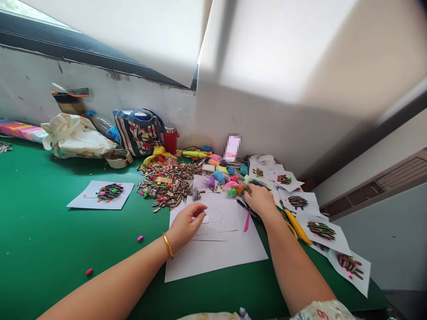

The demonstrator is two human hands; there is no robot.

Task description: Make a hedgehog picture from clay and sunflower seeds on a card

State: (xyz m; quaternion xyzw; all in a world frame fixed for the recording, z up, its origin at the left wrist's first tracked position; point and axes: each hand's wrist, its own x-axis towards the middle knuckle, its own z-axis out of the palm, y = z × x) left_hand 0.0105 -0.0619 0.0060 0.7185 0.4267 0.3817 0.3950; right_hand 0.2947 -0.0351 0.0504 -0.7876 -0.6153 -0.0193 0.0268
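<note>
My left hand [187, 223], with a gold bangle at the wrist, is over the drawing sheets with curled fingers. A small white piece [206, 219] shows at its fingertips; its kind is unclear. Beside it, a faint pencil outline of a rounded animal [215, 216] is on the top paper [228, 226]. My right hand [260, 201] reaches to the bagged coloured clay, its bent fingertips against the orange packet [239, 189]; what they grip is hidden. A green clay packet [231, 192] and a blue clay lump [219, 176] are close by. A pink plastic knife [247, 222] lies below the right hand.
Striped sunflower seeds [167, 189] are heaped left of the clay. Finished seed-hedgehog cards lie at left [100, 202] and right [325, 233]. A yellow utility knife [298, 226] is by my right forearm. Bags [138, 133], a red flask [170, 141] and a phone [232, 147] stand along the wall.
</note>
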